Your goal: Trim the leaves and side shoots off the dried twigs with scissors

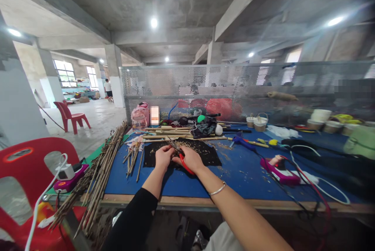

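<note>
My right hand (191,159) is closed around red-handled scissors (186,166), whose dark blades point away from me over the mat. Close beside it, my left hand (164,157) is pinched near the blades. Whatever its fingers hold is too small to make out. Both hands are above a black mat (211,156) strewn with pale shavings. Left of the mat lie several short cut sticks (134,159). Longer peeled sticks (175,130) lie across the back of the mat.
A bundle of long twigs (102,173) hangs over the table's left edge. Behind stands a perforated metal screen (164,83). A blue glue gun (243,141), a purple power strip (279,173) with cables and small baskets (260,122) are on the right. A red chair (38,157) stands left.
</note>
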Demonstrator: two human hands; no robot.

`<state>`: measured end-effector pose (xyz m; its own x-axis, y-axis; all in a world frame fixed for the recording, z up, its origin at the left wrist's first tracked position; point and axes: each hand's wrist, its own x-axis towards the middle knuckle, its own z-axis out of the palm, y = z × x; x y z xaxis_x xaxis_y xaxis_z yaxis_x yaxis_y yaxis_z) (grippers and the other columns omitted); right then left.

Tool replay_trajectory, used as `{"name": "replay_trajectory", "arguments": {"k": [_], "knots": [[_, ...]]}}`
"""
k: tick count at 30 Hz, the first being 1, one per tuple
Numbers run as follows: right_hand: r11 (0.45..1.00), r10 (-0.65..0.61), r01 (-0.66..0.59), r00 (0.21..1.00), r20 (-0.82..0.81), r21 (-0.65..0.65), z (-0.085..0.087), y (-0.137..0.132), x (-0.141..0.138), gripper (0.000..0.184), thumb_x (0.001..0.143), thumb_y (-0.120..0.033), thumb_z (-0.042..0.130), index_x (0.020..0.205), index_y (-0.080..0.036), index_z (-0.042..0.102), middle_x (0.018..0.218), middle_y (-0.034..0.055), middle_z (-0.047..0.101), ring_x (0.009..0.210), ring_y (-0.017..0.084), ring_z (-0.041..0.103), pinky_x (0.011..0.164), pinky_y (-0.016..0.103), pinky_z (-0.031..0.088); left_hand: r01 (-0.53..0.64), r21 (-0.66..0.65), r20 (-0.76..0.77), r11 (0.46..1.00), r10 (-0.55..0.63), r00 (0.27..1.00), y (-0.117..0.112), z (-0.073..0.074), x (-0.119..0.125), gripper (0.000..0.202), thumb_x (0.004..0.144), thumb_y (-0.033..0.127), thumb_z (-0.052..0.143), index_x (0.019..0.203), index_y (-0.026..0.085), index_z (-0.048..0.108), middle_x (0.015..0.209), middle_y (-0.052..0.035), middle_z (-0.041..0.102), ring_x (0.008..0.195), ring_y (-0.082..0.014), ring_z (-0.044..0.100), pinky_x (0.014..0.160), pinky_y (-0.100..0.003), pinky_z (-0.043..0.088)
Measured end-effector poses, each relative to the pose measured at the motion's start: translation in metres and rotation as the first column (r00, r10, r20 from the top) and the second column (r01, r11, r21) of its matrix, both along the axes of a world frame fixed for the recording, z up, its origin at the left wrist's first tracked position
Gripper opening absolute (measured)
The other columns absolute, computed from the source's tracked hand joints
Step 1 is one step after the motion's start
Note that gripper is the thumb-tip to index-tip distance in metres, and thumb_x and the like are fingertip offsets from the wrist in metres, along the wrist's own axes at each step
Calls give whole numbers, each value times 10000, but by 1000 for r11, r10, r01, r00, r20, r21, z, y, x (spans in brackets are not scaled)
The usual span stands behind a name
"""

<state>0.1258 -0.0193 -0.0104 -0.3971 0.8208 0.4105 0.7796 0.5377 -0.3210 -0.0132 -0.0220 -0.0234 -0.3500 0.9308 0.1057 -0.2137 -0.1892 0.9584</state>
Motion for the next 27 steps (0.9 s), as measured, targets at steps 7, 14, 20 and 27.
{"name": "replay_trajectory", "arguments": {"k": [7, 14, 20, 27], "knots": [[999, -51, 51, 998, -38, -8, 0, 1, -1, 438, 772, -604, 460, 967, -228, 577, 896, 58, 664, 858, 214, 616, 679, 253, 400, 98, 4, 91, 995, -98, 991, 2, -3, 0, 378, 555, 315, 734, 858, 94, 688, 657, -50, 650, 495, -86, 525, 482, -198, 405], [996, -75, 73, 997, -25, -51, 0, -1, -2, 426, 772, -605, 466, 974, -253, 594, 884, 51, 674, 851, 212, 625, 663, 245, 401, 139, -42, 186, 989, -128, 974, 4, -4, 1, 313, 574, 315, 737, 791, 101, 668, 579, -22, 598, 481, -80, 523, 469, -184, 393], [998, -53, 52, 998, -21, -24, 1, -1, -1, 440, 764, -604, 476, 968, -229, 580, 920, 65, 660, 877, 214, 610, 701, 258, 406, 166, -28, 205, 986, -157, 966, 4, -6, 2, 311, 546, 322, 747, 736, 97, 645, 554, -12, 579, 446, -69, 499, 444, -179, 374], [1000, -11, 10, 1000, -30, -21, 4, -4, 0, 448, 756, -585, 501, 998, -213, 562, 963, 69, 641, 924, 209, 592, 746, 261, 400, 180, -8, 123, 984, -177, 976, 4, -7, 2, 373, 493, 388, 759, 687, 95, 635, 541, -4, 567, 430, -64, 476, 416, -176, 336]]}}
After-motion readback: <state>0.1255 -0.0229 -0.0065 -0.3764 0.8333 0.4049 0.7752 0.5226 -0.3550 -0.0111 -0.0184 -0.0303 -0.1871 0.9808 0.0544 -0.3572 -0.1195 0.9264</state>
